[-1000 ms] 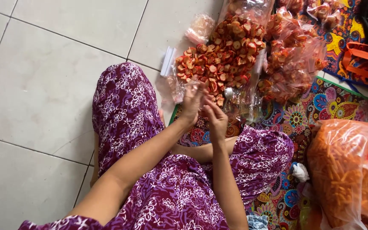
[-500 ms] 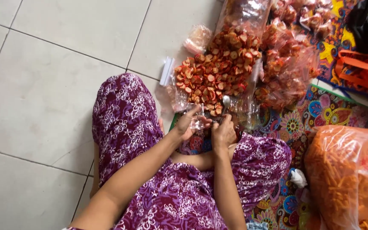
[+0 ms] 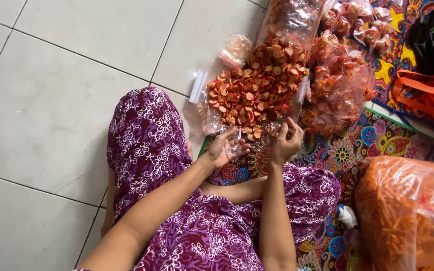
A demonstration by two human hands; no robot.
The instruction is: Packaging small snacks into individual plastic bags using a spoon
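My left hand [image 3: 223, 149] and my right hand [image 3: 286, 142] hold a small clear plastic bag [image 3: 237, 143] between them, just above my lap in a purple flowered dress [image 3: 151, 145]. The left hand pinches the bag's near side; the right hand's fingers grip its other edge. Directly beyond the hands lies a large open clear bag heaped with red and orange round crackers [image 3: 257, 90]. How full the small bag is cannot be told.
Several filled small bags of crackers [image 3: 342, 85] lie to the right on a colourful patterned mat [image 3: 377, 140]. A big bag of orange stick snacks [image 3: 403, 216] sits at lower right. An orange bag [image 3: 428, 95] and white floor tiles [image 3: 66, 90] surround me.
Both hands have drawn back from the cracker heap toward my lap and moved apart, stretching the small clear bag between them.
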